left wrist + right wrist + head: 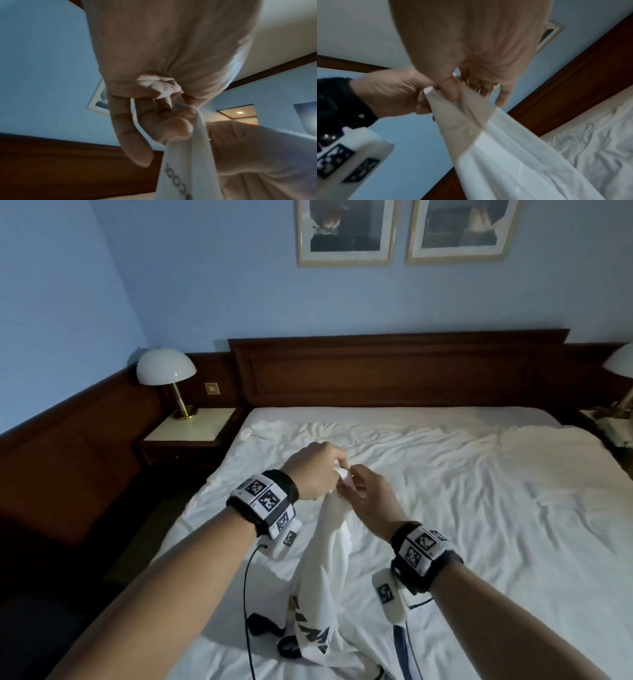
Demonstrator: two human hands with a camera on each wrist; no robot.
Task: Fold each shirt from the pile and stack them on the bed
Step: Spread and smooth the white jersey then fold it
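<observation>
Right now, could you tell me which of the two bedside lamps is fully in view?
The white dome-shaded brass lamp left of the bed; the other lamp is cut off by the frame's right edge.

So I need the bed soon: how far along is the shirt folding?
Done: nothing that shows; no folded stack is visible on the bed. In hand: the left hand and right hand pinch one white shirt together at its top, and it hangs unfolded. Left: folding and placing this shirt, plus the garments lying below it.

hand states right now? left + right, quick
Left hand: closed, gripping the top of the white shirt.
Right hand: closed, pinching the same shirt right beside the left.
</observation>
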